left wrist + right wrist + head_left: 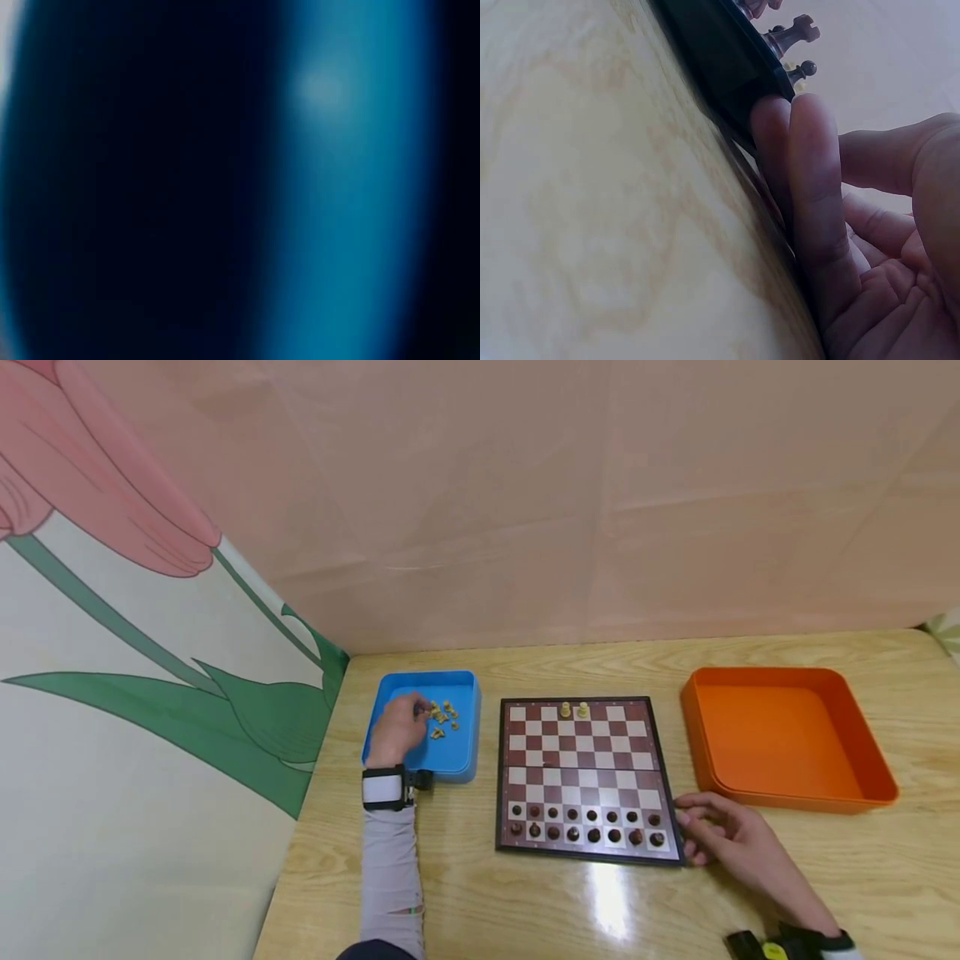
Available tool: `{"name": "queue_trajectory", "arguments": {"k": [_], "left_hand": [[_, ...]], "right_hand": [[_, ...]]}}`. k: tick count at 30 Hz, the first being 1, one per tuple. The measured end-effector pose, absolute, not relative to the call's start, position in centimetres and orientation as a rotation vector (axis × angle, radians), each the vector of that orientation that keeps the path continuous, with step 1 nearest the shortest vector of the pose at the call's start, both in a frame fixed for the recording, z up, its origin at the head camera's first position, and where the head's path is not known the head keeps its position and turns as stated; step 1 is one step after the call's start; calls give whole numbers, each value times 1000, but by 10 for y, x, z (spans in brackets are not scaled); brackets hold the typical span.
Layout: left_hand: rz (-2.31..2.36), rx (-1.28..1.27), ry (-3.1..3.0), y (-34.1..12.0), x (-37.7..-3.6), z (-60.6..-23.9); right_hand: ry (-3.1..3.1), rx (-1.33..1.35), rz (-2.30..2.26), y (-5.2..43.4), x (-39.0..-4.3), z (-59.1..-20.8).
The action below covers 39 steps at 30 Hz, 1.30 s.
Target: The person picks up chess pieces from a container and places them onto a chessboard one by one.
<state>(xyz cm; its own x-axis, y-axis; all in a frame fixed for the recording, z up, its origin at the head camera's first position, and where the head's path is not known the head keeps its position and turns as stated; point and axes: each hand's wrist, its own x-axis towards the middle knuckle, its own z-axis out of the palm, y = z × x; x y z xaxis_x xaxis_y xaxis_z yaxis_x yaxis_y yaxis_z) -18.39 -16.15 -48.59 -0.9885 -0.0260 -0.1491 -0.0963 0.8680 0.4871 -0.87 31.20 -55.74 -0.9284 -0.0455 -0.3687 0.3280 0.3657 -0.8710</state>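
Clearances over the bench [465,893]. A narrow strip separates the blue tray [474,727] from the chessboard [588,779]; a second, between board and orange tray [776,743], is blocked at its near end by the right hand [731,839]. Mid-board is accessible from above, flanked by dark pieces [573,833] nearside and two pale pieces [583,711] at the far edge. The left hand [399,727] obstructs the blue tray's left part; the pink backdrop [480,527] bounds the rear.
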Motion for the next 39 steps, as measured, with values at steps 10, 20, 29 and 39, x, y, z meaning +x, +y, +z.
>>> {"name": "queue_trajectory", "arguments": {"k": [10, 20, 29, 39], "left_hand": [[678, -161, 2925, -158, -183, -485], [732, -55, 3016, -154, -174, -466], [829, 225, 3133, -123, -174, -438], [845, 455, 3064, -82, -180, -434]], "right_hand": [[2276, 234, -1623, 312, -8, -557], [2278, 270, -1582, 311, -8, -555], [2253, 271, -1617, 311, -8, -553], [2275, 275, -1613, 310, -9, -550]]}}
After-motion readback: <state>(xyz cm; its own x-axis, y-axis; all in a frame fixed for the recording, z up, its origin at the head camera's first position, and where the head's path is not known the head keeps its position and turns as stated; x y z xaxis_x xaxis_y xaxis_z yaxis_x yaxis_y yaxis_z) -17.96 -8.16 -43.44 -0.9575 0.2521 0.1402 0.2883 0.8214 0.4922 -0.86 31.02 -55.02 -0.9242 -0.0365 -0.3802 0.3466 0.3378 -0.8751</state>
